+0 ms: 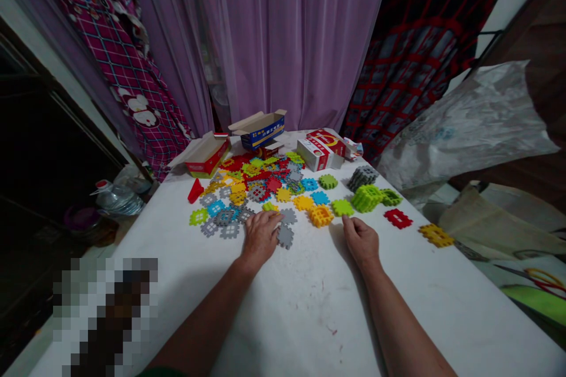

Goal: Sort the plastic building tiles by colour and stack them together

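Observation:
My left hand (264, 237) lies palm down on the table with its fingers stretched out, touching the edge of the grey notched plastic tiles. One grey tile (285, 237) lies beside its thumb, and another grey tile (289, 216) is just beyond. My right hand (362, 240) rests closed on the table, with nothing showing out of the fist. Just past its knuckles is a green tile (342, 207). A yellow stack of tiles (321, 216) sits between the two hands. Farther right are a green stack (367, 198) and a grey stack (362, 177).
A mixed heap of tiles (256, 174) covers the table's far middle. Behind it stand an open red box (207, 156), a blue box (264, 132) and a red-and-white box (316, 153). A red tile (398, 218) and yellow tiles (436, 235) lie near the right edge.

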`<state>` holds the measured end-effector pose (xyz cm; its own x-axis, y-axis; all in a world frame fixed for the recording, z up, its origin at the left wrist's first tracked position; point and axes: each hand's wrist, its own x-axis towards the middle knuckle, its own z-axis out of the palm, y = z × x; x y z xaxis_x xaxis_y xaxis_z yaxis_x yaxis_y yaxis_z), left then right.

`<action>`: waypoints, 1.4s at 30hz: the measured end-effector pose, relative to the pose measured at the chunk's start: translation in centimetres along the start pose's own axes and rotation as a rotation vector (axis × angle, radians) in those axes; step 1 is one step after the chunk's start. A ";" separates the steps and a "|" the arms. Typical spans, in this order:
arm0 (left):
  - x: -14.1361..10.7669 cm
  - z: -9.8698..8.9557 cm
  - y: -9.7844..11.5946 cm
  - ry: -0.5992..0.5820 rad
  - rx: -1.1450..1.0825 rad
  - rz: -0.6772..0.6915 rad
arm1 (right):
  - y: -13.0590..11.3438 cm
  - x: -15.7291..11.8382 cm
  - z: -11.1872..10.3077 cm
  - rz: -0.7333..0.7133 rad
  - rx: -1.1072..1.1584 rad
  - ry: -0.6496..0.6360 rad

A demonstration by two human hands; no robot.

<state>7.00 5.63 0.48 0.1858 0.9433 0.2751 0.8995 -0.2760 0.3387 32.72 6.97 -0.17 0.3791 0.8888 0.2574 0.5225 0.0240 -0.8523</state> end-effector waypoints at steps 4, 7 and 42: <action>-0.4 0.1 -0.2 -0.066 -0.020 0.111 | 0.1 0.0 0.0 -0.004 0.013 -0.004; -0.7 -0.2 -0.5 -0.126 -0.083 0.179 | 0.1 0.1 0.0 -0.007 0.017 -0.008; -0.5 -0.6 -0.3 -0.036 -0.006 0.032 | 0.3 0.1 0.2 -0.013 0.013 0.010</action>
<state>6.39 5.16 0.75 0.2289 0.9400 0.2530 0.8904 -0.3072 0.3358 32.73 7.16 -0.49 0.3802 0.8836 0.2734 0.5175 0.0417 -0.8546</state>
